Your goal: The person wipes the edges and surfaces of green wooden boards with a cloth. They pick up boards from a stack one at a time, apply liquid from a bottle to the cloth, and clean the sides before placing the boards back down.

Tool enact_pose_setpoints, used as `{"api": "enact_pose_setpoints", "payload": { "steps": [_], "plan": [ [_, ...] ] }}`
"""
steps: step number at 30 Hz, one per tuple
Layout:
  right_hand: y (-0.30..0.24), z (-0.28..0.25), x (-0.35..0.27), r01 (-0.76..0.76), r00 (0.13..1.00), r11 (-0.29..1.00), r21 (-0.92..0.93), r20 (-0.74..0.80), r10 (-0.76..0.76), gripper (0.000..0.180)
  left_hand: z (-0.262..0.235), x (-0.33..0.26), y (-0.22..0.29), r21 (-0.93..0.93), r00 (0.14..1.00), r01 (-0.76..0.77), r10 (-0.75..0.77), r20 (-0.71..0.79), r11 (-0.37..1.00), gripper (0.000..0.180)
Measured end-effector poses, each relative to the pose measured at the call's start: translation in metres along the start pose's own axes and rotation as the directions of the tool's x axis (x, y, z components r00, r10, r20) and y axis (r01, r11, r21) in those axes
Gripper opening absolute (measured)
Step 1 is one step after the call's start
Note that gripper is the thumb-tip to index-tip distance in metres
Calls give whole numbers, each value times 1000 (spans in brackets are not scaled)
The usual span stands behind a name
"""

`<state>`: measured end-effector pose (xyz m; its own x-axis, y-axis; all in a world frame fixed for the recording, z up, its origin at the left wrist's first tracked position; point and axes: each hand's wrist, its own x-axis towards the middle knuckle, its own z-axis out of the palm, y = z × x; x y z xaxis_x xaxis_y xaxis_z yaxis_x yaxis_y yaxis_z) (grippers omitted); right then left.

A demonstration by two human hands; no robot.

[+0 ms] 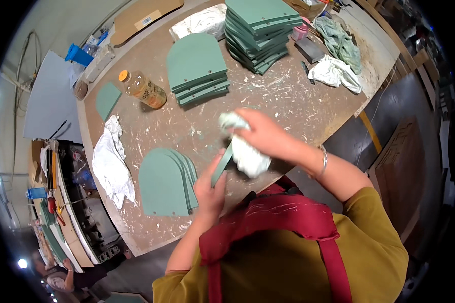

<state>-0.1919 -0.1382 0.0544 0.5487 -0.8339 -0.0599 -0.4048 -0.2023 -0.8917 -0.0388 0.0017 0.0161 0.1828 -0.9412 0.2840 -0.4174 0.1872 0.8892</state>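
My left hand [211, 186] grips a green arch-shaped board [221, 163] held on edge over the near side of the worktable [298, 103]. My right hand [260, 132] clutches a pale bunched rag [247, 154] pressed against that board's upper edge. Just left of my left hand lies a fanned pile of the same green boards [164, 183], flat on the table.
A second small stack of green arch boards [197, 68] and a tall stack [260, 30] sit farther back. An amber bottle with an orange cap [142, 89] lies on its side. White cloths [111, 161] and green-white rags [338, 55] lie at the table's sides. Another person [60, 275] is at the lower left.
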Motion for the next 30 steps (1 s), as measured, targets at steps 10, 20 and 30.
{"api": "enact_pose_setpoints", "payload": {
  "steps": [10,20,30],
  "plan": [
    [31,6,1,10,995,993,119,-104,2,26,-9,4,3,-94,991,131,-128,38,987,33],
    [41,-10,-8,207,968,966,156,-175,-180,26,-10,67,60,509,908,136,-313,280,850,31],
    [35,-30,12,161,971,945,284,-218,-100,21,13,44,33,195,1000,-17,16,3,981,31]
  ]
}}
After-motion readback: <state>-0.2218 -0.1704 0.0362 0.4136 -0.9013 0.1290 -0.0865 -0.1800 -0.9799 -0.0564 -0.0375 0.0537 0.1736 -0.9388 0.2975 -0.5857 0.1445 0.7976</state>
